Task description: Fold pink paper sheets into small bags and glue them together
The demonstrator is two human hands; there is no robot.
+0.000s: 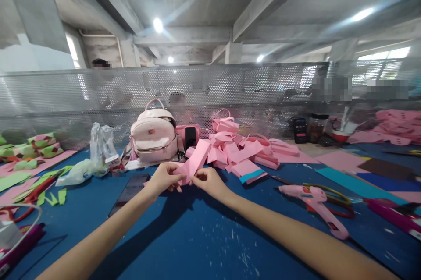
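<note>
Between both hands, above the blue table, is a bent pink strip (199, 155) that looks like craft foam or stiff paper. My left hand (164, 178) pinches its left part, thumb on top and fingers underneath. On the lower right edge of the strip, my right hand (210, 181) is closed in a pinch. One end of the strip rises to the upper right. Right behind it lies a heap of folded pink pieces (226, 146), some shaped like small baskets with handles. A dark phone (129, 193) lies by my left wrist.
A pink glue gun (315, 203) rests on yellow-and-red scissors (342, 205) at right. A pale pink backpack (154, 135) stands behind my hands. Plastic bags (101, 142), green scraps (52, 197) and red scissors (36, 194) lie at left. A perforated metal screen (210, 83) borders the table's back.
</note>
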